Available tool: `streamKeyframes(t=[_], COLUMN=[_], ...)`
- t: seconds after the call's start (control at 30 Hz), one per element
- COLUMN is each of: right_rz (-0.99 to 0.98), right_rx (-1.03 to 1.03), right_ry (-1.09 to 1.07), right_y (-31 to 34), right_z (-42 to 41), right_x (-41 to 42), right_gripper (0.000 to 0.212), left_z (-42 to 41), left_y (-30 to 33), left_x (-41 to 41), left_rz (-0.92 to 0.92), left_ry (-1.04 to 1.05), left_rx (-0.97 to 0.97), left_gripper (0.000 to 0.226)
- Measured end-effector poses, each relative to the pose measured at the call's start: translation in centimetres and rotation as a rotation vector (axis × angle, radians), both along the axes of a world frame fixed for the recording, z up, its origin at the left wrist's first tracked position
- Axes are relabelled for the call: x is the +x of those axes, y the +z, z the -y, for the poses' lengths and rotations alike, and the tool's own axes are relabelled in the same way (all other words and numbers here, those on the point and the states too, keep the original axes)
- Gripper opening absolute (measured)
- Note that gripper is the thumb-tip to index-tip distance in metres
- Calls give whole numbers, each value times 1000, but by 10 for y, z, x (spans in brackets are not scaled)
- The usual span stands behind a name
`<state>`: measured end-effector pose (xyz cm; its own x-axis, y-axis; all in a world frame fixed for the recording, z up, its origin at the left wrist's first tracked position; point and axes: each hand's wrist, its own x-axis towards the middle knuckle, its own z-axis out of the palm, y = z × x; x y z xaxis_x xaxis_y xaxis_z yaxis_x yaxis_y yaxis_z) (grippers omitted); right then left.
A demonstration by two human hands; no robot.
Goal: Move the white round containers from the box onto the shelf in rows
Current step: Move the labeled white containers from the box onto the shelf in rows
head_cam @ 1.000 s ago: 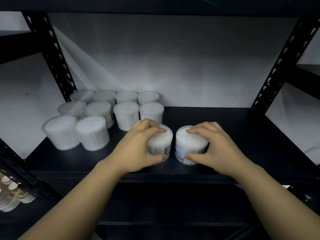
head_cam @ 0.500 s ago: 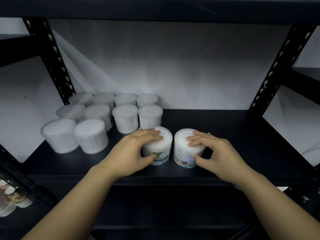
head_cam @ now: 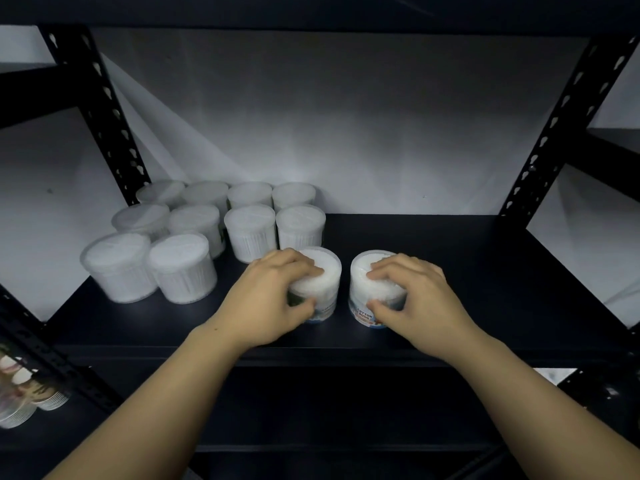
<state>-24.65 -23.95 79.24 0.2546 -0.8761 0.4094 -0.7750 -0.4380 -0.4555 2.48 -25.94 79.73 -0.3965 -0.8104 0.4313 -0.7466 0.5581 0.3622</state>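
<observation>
Two white round containers stand side by side near the front of the black shelf [head_cam: 485,271]. My left hand [head_cam: 270,303] grips the left container [head_cam: 323,271] from above and from the side. My right hand [head_cam: 415,299] grips the right container [head_cam: 363,271], whose label reads "cotton buds". Both containers rest on the shelf board. Several more white round containers [head_cam: 180,268] stand in rows at the left back of the shelf. The box is out of view.
Black perforated uprights rise at the left [head_cam: 100,116] and right [head_cam: 554,133] of the shelf. A white wall [head_cam: 346,126] closes the back. Other stacked goods [head_cam: 20,396] sit on a lower level at the far left.
Both hands have stayed on their containers and turned them a little; the right container's label now faces me. The two containers sit slightly further apart.
</observation>
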Motion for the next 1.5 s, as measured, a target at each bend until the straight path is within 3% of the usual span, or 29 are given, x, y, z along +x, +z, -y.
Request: streamKeyframes(t=[0.23,0.97,1.5], right_rz=[16,177,38], right_rx=[-36,92,56], right_ry=[19,-11,-162], right_y=[2,0,8], right_z=[-1,-6,-9], right_x=[-4,-6,-1], right_gripper=[43,38,41], left_z=[3,17,36], left_y=[1,-11,-14], left_x=[4,9,6], left_rz=[-58,-225,-180], left_ry=[-29,-167,-240], left_rx=[5,65,46], left_gripper=[50,37,38])
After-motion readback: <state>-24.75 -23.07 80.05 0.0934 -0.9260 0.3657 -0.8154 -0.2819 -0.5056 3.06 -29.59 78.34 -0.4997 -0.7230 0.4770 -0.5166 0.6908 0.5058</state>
